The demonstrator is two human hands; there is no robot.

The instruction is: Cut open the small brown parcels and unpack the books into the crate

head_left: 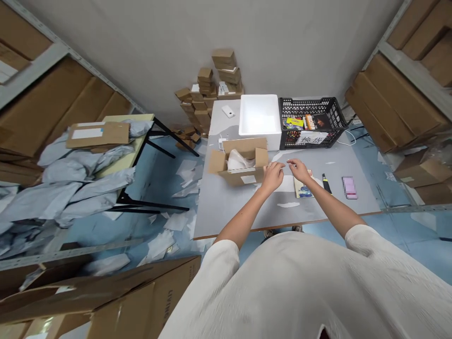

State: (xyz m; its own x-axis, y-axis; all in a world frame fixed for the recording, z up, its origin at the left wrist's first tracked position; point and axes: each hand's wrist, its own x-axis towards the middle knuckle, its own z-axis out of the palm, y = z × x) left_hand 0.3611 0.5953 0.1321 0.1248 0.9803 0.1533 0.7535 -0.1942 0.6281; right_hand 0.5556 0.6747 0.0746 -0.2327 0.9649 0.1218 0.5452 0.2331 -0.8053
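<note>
Worktop (pixel 226 212): grey, white patches, brown front edge; bears the goods below, from tub to cutter.
Side table (pixel 140 141): pale yellow top, black legs; stands left of the worktop, loaded with grey parcels (pixel 88 160) and a flat carton (pixel 99 135).
Tub (pixel 259 115): white, at the back of the worktop, just beside the crate.
Crate (pixel 307 141): black mesh, right of the tub; colourful printed items inside, white handwritten label on the near side.
Box (pixel 233 178): brown card, in front of the tub, left of the hands; flaps spread, white label on the near side, white wrapped item (pixel 240 160) within.
Left hand (pixel 273 174): just beside the box's right end; fingers bent and close together, a ring on one; any thin thing in them cannot be made out.
Right hand (pixel 298 170): facing the left hand, narrowly apart, near the book; fingers partly curled, grip on anything unclear.
Book (pixel 302 189): cream and blue cover, flat, partly under the line of the right forearm.
Pink item (pixel 349 188): blurred, flat, right of the cutter.
White device (pixel 228 111): flat, back left of the worktop.
Cutter (pixel 326 184): black and yellow, lying between book and pink item.
</note>
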